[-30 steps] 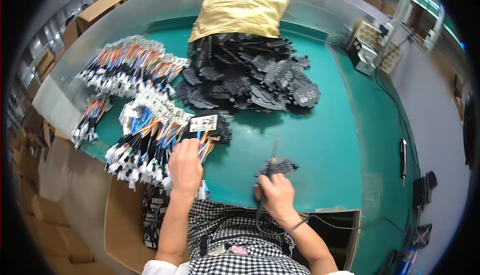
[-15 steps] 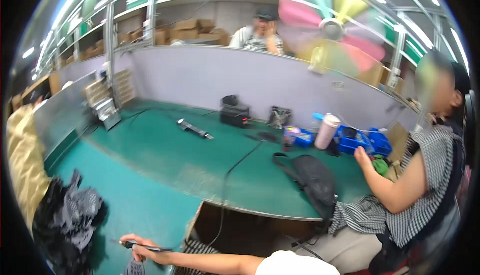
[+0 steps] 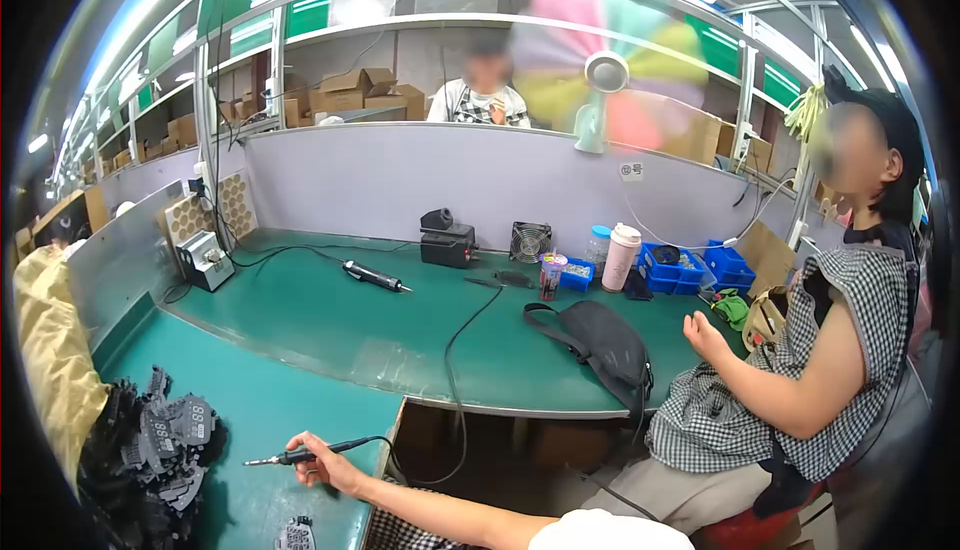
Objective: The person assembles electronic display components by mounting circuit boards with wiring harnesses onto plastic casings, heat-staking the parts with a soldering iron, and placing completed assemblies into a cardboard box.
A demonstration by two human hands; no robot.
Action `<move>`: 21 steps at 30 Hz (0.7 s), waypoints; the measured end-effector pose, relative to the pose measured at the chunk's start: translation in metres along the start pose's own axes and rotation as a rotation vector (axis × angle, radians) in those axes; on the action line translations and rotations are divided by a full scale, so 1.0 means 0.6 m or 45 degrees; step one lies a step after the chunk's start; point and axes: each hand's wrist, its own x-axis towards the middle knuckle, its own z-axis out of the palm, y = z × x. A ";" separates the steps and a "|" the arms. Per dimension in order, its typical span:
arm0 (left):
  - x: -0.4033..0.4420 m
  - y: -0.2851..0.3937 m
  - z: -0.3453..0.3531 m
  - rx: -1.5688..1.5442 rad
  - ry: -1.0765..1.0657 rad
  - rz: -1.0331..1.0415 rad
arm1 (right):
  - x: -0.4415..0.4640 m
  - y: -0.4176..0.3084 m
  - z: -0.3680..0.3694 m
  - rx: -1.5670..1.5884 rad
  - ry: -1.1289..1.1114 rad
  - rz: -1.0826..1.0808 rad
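Observation:
My right hand point(image 3: 328, 468) reaches in from the bottom and closes around a soldering iron point(image 3: 288, 458). The metal tip points left, over the green tabletop point(image 3: 250, 415), and a black cable trails off behind the handle. Left of the tip lies a heap of dark display circuit boards point(image 3: 165, 435), some showing "88" digits, on black plastic. Below my hand, one small grey board with rows of light marks point(image 3: 296, 533) lies on the table, partly cut off. My left hand is out of view.
A co-worker point(image 3: 800, 350) sits at right; another person is beyond the partition point(image 3: 400, 165). An electric screwdriver point(image 3: 375, 277), black bag point(image 3: 600, 345), pink tumbler point(image 3: 620, 258), blue bins point(image 3: 672, 270) and small fan point(image 3: 530, 242) stand or lie on the far table. A gap separates the tables.
My right hand has moved up and slightly right with the soldering iron. The view has shifted and sharpened. Across the partition, the person's hand has come down from the face.

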 end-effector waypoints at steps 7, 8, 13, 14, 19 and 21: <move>0.006 0.006 -0.007 -0.027 -0.003 -0.087 | 0.005 0.002 0.003 -0.290 0.068 -0.144; 0.007 0.009 -0.016 -0.004 -0.015 -0.082 | 0.004 0.000 0.003 -0.375 0.084 -0.189; 0.016 0.019 -0.021 -0.005 -0.031 -0.127 | 0.001 -0.007 0.008 -0.309 0.160 -0.172; 0.017 0.016 -0.016 -0.033 -0.032 -0.103 | 0.001 -0.007 0.002 -0.371 0.203 -0.206; 0.017 0.019 -0.002 -0.117 -0.005 -0.274 | 0.002 -0.028 0.022 -0.486 0.187 -0.263; 0.021 0.019 -0.009 -0.070 0.025 -0.283 | 0.006 -0.027 0.037 -0.564 0.126 -0.316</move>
